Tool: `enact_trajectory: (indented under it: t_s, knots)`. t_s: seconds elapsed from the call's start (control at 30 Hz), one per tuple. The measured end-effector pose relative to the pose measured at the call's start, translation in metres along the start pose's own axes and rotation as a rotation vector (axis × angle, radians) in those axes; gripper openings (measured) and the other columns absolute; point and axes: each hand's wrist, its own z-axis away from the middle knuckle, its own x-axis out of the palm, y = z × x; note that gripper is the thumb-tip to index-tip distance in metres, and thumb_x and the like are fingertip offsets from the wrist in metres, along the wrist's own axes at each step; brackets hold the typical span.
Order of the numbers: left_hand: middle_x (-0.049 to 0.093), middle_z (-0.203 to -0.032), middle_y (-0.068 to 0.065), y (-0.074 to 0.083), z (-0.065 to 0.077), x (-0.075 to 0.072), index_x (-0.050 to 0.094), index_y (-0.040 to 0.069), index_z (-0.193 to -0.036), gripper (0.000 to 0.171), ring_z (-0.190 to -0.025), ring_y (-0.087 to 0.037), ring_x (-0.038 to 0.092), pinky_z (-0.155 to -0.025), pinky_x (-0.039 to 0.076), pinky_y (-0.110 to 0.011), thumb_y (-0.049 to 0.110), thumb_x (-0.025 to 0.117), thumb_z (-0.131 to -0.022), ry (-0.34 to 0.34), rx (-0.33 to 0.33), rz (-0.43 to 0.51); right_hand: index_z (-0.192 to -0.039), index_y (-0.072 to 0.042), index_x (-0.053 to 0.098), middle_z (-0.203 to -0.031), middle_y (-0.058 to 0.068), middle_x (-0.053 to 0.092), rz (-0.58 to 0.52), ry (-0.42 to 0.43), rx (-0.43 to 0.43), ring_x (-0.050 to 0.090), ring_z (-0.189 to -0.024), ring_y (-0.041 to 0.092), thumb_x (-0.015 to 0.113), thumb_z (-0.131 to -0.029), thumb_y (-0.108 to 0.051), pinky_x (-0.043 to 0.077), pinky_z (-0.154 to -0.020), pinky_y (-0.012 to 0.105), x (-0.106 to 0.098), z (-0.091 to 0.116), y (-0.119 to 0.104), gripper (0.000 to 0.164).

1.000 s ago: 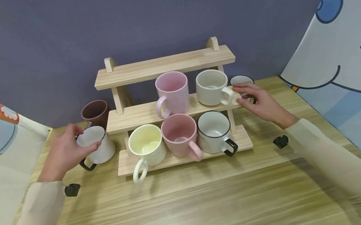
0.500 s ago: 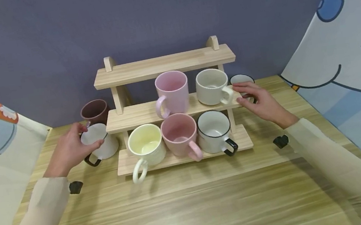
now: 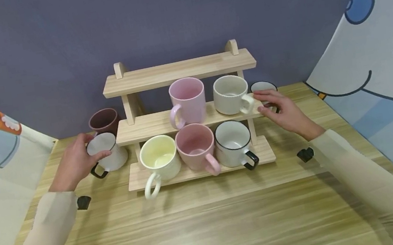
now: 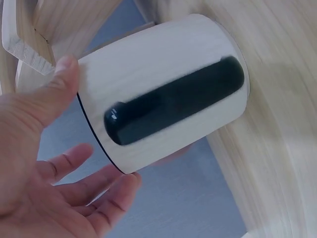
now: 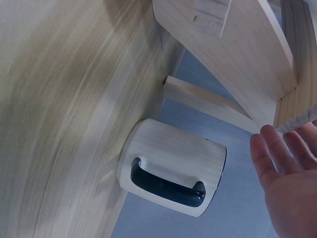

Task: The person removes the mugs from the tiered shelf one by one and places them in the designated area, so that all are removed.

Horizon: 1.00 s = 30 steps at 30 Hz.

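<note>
My left hand (image 3: 75,162) holds a white mug with a dark rim and black handle (image 3: 114,155), thumb and fingers on opposite sides of its rim. The left wrist view shows this mug (image 4: 183,54) with its black handle facing the camera and its base near the tabletop. My right hand (image 3: 285,112) rests its fingertips against the right end of the middle shelf of a wooden three-tier rack (image 3: 144,127). The right wrist view shows those fingers (image 5: 280,148) nearly straight at the board's edge. Below them stands another white mug with a black handle (image 5: 173,153).
A dark maroon mug (image 3: 103,121) stands behind the held mug. The middle shelf bears a pink mug (image 3: 189,102) and a cream mug (image 3: 228,97). On the lowest shelf are a pale yellow mug (image 3: 162,160), a rose mug (image 3: 193,156) and a black-rimmed white mug (image 3: 232,151).
My left hand and the white mug have shifted slightly right and toward the back, closer to the rack. The right hand stays at the shelf end.
</note>
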Motion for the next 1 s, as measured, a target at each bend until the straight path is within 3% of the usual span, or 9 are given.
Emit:
enact_trajectory:
  t_s: [0.13, 0.3, 0.5, 0.57, 0.73, 0.87, 1.0]
  knots:
    - [0.047, -0.124, -0.033, 0.0, -0.001, -0.001, 0.043, -0.013, -0.125, 0.07, -0.108, -0.049, 0.046, -0.087, 0.036, -0.058, 0.033, 0.074, -0.083, -0.01, 0.014, -0.017, -0.126, 0.011, 0.053, -0.133, 0.023, 0.046, 0.0, 0.002, -0.008, 0.051, -0.105, 0.028, 0.058, -0.09, 0.006, 0.042, -0.082, 0.014, 0.0, 0.0, 0.003, 0.037]
    - [0.049, -0.12, -0.034, -0.002, -0.002, -0.002, 0.043, -0.014, -0.124, 0.065, -0.098, -0.048, 0.05, -0.082, 0.039, -0.057, 0.027, 0.073, -0.084, -0.02, 0.012, -0.022, -0.126, 0.011, 0.053, -0.133, 0.024, 0.046, -0.01, 0.005, -0.019, 0.051, -0.104, 0.032, 0.058, -0.09, 0.007, 0.042, -0.082, 0.014, 0.0, -0.001, 0.006, 0.037]
    - [0.052, -0.113, -0.033, -0.001, -0.002, -0.004, 0.043, -0.012, -0.126, 0.064, -0.091, -0.044, 0.053, -0.076, 0.041, -0.054, 0.031, 0.07, -0.086, -0.022, 0.0, -0.031, -0.125, 0.012, 0.053, -0.133, 0.024, 0.046, -0.022, 0.007, -0.023, 0.051, -0.104, 0.034, 0.058, -0.089, 0.008, 0.042, -0.081, 0.014, 0.0, -0.001, 0.007, 0.037]
    - [0.051, -0.113, -0.033, 0.004, -0.001, -0.007, 0.044, -0.012, -0.125, 0.062, -0.096, -0.046, 0.049, -0.08, 0.038, -0.056, 0.03, 0.069, -0.088, -0.007, 0.008, -0.029, -0.125, 0.012, 0.053, -0.132, 0.024, 0.047, -0.024, 0.005, -0.023, 0.05, -0.104, 0.033, 0.058, -0.089, 0.008, 0.042, -0.082, 0.014, 0.001, -0.001, 0.006, 0.037]
    - [0.05, -0.112, -0.031, 0.033, -0.001, -0.019, 0.048, -0.013, -0.12, 0.052, -0.106, -0.049, 0.04, -0.09, 0.029, -0.057, 0.026, 0.066, -0.09, 0.092, 0.097, -0.014, -0.124, 0.012, 0.054, -0.132, 0.024, 0.047, -0.022, 0.009, -0.019, 0.05, -0.107, 0.027, 0.059, -0.089, 0.008, 0.042, -0.082, 0.016, 0.0, -0.001, 0.005, 0.036]
    - [0.052, -0.11, -0.026, 0.071, -0.002, -0.029, 0.051, -0.01, -0.119, 0.046, -0.099, -0.042, 0.046, -0.086, 0.034, -0.052, 0.023, 0.066, -0.089, 0.164, 0.195, 0.025, -0.124, 0.012, 0.054, -0.132, 0.024, 0.047, -0.014, 0.008, -0.016, 0.05, -0.107, 0.026, 0.059, -0.089, 0.008, 0.044, -0.083, 0.019, 0.0, -0.001, 0.005, 0.036]
    - [0.053, -0.105, -0.02, 0.112, -0.008, -0.035, 0.051, -0.005, -0.12, 0.046, -0.092, -0.033, 0.05, -0.081, 0.038, -0.047, 0.023, 0.068, -0.088, 0.17, 0.31, 0.054, -0.125, 0.011, 0.054, -0.133, 0.023, 0.047, -0.008, 0.003, -0.009, 0.049, -0.108, 0.03, 0.059, -0.089, 0.006, 0.043, -0.083, 0.018, 0.0, -0.001, 0.006, 0.036]
